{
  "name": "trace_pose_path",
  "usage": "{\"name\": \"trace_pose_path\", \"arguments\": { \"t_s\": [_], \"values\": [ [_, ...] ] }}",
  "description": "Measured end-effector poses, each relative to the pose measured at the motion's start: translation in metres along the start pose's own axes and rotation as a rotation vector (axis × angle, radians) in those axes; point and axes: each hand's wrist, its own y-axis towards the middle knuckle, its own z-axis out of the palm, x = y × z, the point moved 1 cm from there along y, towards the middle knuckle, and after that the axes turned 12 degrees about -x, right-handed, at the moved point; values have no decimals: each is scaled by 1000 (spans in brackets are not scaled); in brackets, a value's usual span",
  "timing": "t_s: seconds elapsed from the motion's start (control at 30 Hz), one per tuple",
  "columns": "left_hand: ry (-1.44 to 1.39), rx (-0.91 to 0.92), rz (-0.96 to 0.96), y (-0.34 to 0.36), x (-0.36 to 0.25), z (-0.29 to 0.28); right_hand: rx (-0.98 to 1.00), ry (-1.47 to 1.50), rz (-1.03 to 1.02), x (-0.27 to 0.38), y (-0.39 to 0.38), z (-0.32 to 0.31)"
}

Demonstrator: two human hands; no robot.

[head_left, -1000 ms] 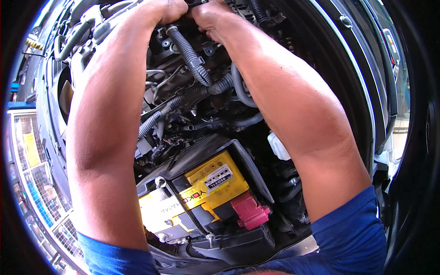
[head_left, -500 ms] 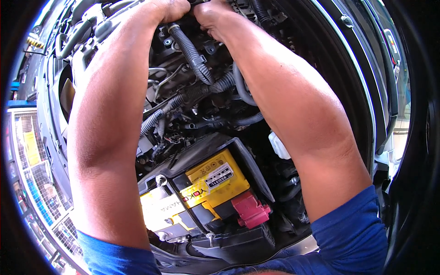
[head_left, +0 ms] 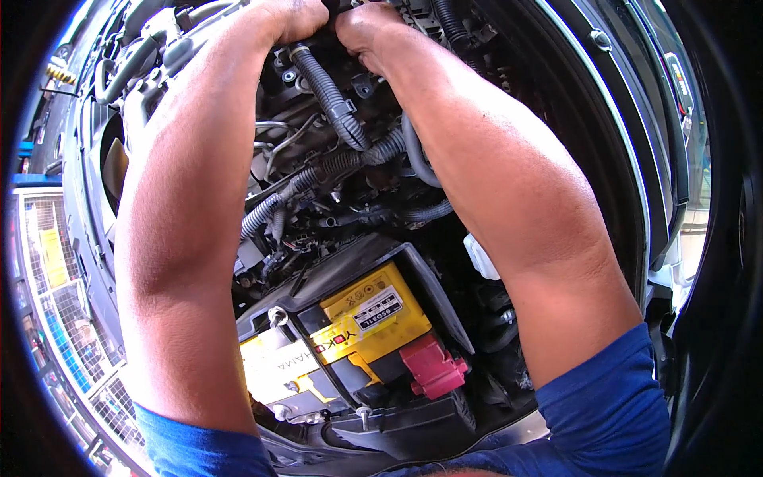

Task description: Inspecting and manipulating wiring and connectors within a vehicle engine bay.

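Both my arms reach across a car's engine bay to its far side. At the upper edge of the picture, my left hand [head_left: 300,19] shows only its wrist and heel; its fingers are cut off. Close to its right is my right hand [head_left: 364,24], with its fingers also out of the picture. Whatever either hand touches is hidden. Just below the hands, a black corrugated hose [head_left: 324,91] runs down between my forearms. It ends near a grey ribbed wiring conduit [head_left: 334,164] that crosses the engine [head_left: 306,127].
A yellow and grey car battery [head_left: 373,314] with a red terminal cover [head_left: 433,366] sits nearest my body, under a black hold-down bar [head_left: 322,354]. A white plastic reservoir [head_left: 482,256] is by my right forearm. The car's body edge [head_left: 612,119] curves along the right. Wire-mesh shelving [head_left: 67,294] stands at left.
My right hand and wrist have shifted very slightly. The whole view has moved a little; otherwise both arms hold the same reach.
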Motion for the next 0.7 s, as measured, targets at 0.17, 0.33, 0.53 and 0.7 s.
{"name": "trace_pose_path", "arguments": {
  "t_s": [0.17,0.33,0.53,0.7],
  "values": [
    [-22,12,23,-4,-2,-8,169,102,180,0,4,-14],
    [92,25,-66,-6,-7,-7,-105,-244,-408,-6,21,-28],
    [254,21,-60,-1,-13,-4,204,-39,-565,-22,26,-29],
    [375,37,32,11,-9,7,-133,-438,-725,-22,23,-16]
  ]
}}
